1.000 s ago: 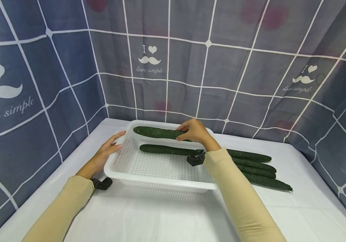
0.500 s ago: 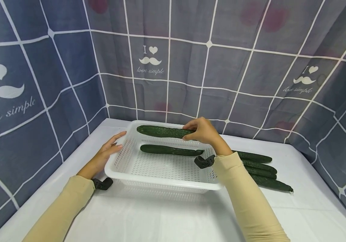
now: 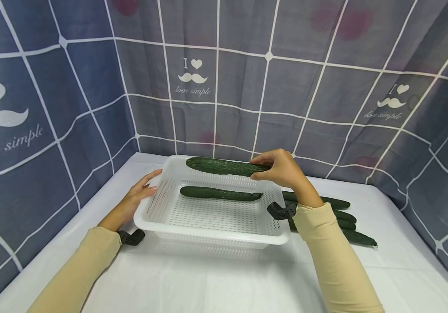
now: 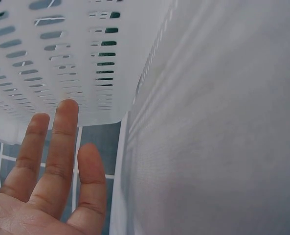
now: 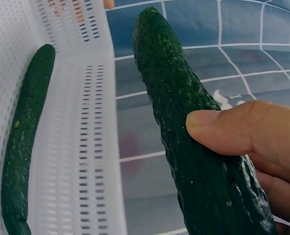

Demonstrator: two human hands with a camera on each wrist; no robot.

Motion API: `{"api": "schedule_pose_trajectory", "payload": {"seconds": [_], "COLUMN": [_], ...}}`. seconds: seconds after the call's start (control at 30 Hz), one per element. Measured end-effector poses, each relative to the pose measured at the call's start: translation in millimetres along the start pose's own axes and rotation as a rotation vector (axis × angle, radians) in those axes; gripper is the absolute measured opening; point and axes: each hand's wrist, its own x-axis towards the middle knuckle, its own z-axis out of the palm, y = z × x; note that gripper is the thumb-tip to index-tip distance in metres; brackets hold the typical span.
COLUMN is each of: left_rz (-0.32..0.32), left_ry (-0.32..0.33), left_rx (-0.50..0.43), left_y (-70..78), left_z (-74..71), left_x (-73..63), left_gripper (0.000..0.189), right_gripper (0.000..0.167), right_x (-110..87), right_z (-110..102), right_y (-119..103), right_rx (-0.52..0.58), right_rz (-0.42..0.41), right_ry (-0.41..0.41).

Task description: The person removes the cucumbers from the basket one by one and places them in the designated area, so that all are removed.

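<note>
My right hand grips a dark green, bumpy cucumber near its right end, holding it level above the back rim of a white perforated plastic basket. In the right wrist view the thumb lies across the held cucumber, with the fingers behind it. A second, smoother cucumber lies inside the basket along its far side. At the basket's left wall is my left hand, its fingers extended against the side. The left wrist view shows these straight fingers below the slotted wall.
Several more cucumbers lie side by side on the white tablecloth right of the basket, partly hidden by my right forearm. A blue-grey checked curtain encloses the table at the back and both sides.
My right hand has carried the held cucumber to the right and slightly up. The left hand, the basket and the cucumber inside it have stayed in place.
</note>
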Motion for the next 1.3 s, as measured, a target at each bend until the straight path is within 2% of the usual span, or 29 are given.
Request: {"api": "schedule_pose_trajectory", "payload": {"seconds": [0.23, 0.53, 1.0, 1.3], "left_rz": [0.039, -0.010, 0.022, -0.008], "left_ry": [-0.030, 0.006, -0.015, 0.006], "left_rx": [-0.047, 0.037, -0.008, 0.034], "left_y": [-1.5, 0.4, -1.6, 1.1], "left_z": [-0.5, 1.9, 0.9, 2.2], "left_x": [1.2, 0.4, -1.1, -2.2], "left_gripper": [0.054, 0.054, 0.054, 0.054], "right_gripper": [0.038, 0.039, 0.033, 0.032], "right_x": [-14.6, -38.8, -73.9, -94.9], "right_z": [-13, -26, -42, -51], "right_y": [4, 12, 26, 42], "right_rx": [-0.021, -0.017, -0.035, -0.062], "right_rz": [-0.035, -0.068, -0.161, -0.186], "right_ry": [0.011, 0.067, 0.119, 0.163]}}
